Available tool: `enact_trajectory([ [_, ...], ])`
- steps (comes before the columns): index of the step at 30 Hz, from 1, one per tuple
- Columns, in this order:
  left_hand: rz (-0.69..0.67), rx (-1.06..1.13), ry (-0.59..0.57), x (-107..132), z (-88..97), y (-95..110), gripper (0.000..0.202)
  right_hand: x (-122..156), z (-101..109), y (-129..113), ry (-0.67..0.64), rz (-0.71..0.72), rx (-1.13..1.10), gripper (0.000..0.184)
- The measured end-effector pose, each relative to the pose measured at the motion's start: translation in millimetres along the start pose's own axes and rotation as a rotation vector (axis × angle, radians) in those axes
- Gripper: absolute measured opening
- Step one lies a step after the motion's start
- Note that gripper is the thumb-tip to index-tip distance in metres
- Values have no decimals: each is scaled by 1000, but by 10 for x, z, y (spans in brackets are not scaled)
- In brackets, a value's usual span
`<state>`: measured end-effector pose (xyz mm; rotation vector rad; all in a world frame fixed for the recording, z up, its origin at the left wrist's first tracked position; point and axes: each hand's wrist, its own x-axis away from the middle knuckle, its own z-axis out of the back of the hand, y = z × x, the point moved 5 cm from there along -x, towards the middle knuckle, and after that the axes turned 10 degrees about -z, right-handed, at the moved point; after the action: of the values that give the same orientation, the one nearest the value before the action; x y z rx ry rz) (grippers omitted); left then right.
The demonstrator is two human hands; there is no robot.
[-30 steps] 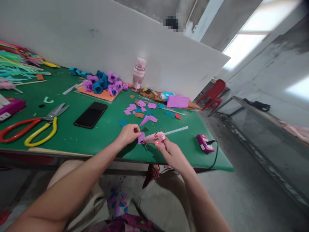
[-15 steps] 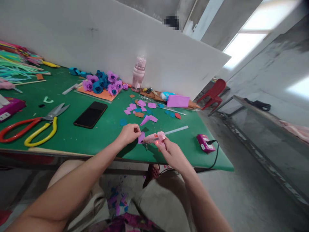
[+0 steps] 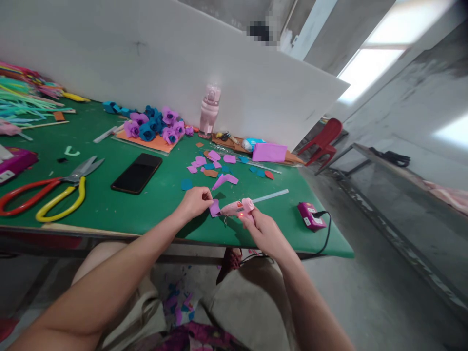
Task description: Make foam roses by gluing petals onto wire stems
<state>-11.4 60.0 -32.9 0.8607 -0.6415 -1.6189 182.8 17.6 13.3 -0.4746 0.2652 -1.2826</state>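
Observation:
Between the fingertips of my left hand (image 3: 198, 200) is pinched a small purple paper petal (image 3: 214, 208), held just above the green table (image 3: 153, 209). My right hand (image 3: 263, 229) is wrapped round the handle of a pink hot glue gun (image 3: 237, 208). A red light glows on the gun, and its nozzle points left at the petal's lower right edge. A clear glue stick (image 3: 271, 196) sticks out of its back. Beyond my hands lie a folded purple paper piece (image 3: 224, 180) and several loose purple, blue and brown petals (image 3: 214, 156).
Scissors (image 3: 78, 178) with red and yellow handles and a black phone (image 3: 137, 173) lie to the left. Purple and blue paper flowers (image 3: 155, 124) rest farther back. A pink bottle (image 3: 209, 111) stands by the white board. A purple power box (image 3: 311, 216) with a black cable sits right.
My right hand has drawn the glue gun slightly to the right, so its nozzle is farther from the petal's middle. My left hand keeps its pinch in nearly the same place.

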Motion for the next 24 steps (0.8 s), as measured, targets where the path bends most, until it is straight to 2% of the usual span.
enact_trajectory([
  [24, -22, -12, -1, -1, -7, -2, 6, 10, 28, 44, 41, -34, 21, 37],
])
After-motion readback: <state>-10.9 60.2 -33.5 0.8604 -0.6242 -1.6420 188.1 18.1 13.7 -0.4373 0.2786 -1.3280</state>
